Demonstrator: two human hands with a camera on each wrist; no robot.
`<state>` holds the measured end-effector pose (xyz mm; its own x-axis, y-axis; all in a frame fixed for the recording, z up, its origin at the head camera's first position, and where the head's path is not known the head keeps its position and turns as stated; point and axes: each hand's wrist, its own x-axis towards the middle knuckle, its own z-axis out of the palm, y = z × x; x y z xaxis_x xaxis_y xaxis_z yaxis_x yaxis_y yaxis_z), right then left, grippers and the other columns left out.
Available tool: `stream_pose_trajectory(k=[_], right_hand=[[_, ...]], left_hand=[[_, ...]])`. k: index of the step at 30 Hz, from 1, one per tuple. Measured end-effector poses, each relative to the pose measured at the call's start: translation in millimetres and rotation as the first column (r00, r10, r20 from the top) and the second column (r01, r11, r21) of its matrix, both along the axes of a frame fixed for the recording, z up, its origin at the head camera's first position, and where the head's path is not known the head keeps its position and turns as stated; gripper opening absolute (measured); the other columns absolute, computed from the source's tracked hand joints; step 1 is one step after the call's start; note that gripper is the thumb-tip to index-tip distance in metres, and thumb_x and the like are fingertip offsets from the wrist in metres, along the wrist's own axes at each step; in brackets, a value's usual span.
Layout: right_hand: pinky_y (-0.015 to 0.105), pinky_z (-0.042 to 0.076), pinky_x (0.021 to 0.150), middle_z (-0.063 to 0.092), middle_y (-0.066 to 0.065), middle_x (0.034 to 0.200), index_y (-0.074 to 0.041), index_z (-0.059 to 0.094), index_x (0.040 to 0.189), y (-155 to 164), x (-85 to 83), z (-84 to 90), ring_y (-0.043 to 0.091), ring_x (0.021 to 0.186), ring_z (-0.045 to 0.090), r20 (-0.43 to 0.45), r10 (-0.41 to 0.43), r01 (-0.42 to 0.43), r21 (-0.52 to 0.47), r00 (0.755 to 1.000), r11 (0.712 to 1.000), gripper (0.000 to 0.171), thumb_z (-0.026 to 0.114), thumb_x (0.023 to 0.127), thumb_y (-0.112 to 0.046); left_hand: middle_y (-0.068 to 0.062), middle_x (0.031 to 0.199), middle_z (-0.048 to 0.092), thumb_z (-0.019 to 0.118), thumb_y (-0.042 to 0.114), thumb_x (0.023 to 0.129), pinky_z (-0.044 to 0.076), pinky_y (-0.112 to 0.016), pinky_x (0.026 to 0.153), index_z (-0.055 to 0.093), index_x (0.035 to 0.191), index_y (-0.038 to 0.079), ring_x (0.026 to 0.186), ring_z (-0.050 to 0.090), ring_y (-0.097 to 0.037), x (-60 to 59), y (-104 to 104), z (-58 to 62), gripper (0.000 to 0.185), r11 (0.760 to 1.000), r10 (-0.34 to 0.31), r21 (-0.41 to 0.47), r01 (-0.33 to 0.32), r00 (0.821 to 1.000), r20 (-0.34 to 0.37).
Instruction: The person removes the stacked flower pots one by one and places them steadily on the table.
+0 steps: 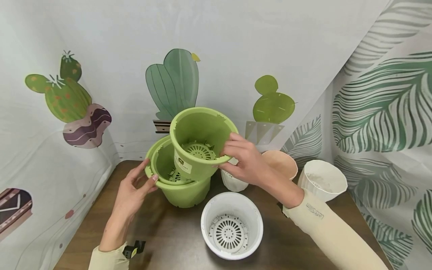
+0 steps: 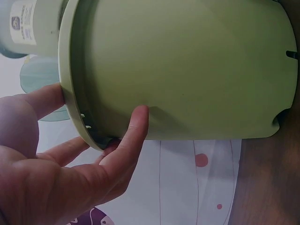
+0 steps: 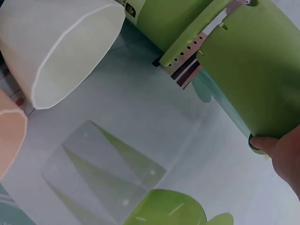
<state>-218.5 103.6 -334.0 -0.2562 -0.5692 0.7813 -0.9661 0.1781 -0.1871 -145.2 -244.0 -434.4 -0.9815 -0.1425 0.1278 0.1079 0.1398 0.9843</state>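
With its right rim in the fingers of my right hand, a light green flowerpot with slotted base and a paper label is tilted over a stack of green pots. That stack, at the back left of the table, has an inner green pot nested in an outer green flowerpot. My left hand grips the left rim of the stack. Seen from the left wrist, the thumb meets the rim and one finger lies along the outer pot's wall. The held pot hangs above the stack in the right wrist view.
A white pot with a slotted base stands at the front centre of the brown table. Behind my right forearm are a small white pot, a peach pot and a white faceted pot. A cactus-print backdrop borders the table.
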Motion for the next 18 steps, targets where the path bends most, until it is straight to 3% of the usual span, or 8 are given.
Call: stream_pose_trajectory(k=[10,18], right_hand=[[0.028,0.041,0.077,0.070,-0.003,0.080,-0.011,0.071,0.080,21.8,17.9,-3.0,0.021,0.081,0.054,-0.012,-0.019,0.019,0.001,1.000,1.000,0.013,0.082,0.082,-0.006],[0.028,0.042,0.073,0.071,-0.006,0.079,-0.013,0.073,0.081,33.6,33.3,-5.3,0.017,0.078,0.056,-0.068,-0.005,-0.001,-0.091,0.998,0.996,0.013,0.081,0.078,-0.003]], left_hand=[[-0.015,0.157,0.040,0.075,0.013,0.101,0.062,-0.033,0.089,0.041,0.164,0.016,0.122,0.061,-0.007,1.0,-1.2,-0.3,0.072,1.000,-0.005,-0.019,0.005,1.000,-0.004],[-0.014,0.157,0.041,0.074,0.014,0.101,0.061,-0.035,0.090,0.041,0.164,0.017,0.123,0.060,-0.007,0.4,-1.5,-2.3,0.072,1.000,-0.004,-0.031,0.004,1.000,-0.003]])
